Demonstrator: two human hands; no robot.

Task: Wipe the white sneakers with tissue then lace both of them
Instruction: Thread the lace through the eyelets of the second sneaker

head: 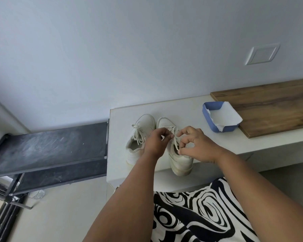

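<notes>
White lace (pixel 175 137) between both pinching hands

We are seeing matt white sneakers (pixel 143 135) with cloth laces (pixel 138 135) on a smooth pale surface (pixel 191 105). We are noting grainy wood board (pixel 269 105), blue plastic tray (pixel 207 117), white paper (pixel 224 116).

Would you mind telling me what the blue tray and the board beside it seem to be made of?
The blue tray looks like moulded plastic: even matte colour, rounded rim. The board looks like wood or a wood-look laminate, with brown grain streaks and a flat satin face; which one cannot be told.
</notes>
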